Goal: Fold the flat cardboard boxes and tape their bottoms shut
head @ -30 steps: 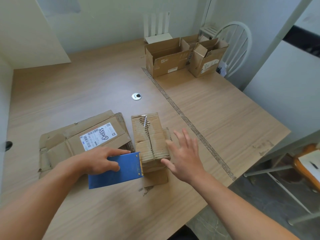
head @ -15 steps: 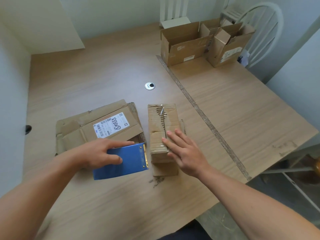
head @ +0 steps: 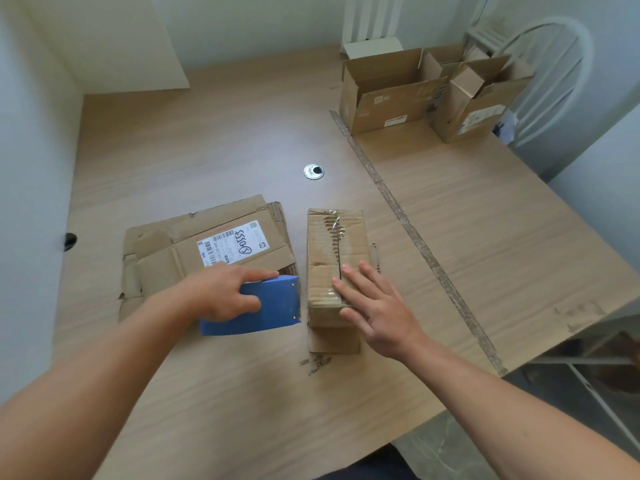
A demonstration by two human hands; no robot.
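Left hand [head: 221, 292] grips blue tape dispenser [head: 268, 306]; right hand [head: 375, 306] flat, fingers straight, pressing taped box [head: 334, 258] just right of dispenser.

A pale wooden table [head: 207, 150] fills a white-walled corner, with a round metal grommet [head: 313, 171] set just toward 12 o'clock of its centre. A worn strip [head: 415, 237] crosses the top from 12 to 4 o'clock. A white round-backed chair [head: 554, 81] stands at 2 o'clock. Dark scuffs [head: 317, 363] mark the wood at 6 o'clock.
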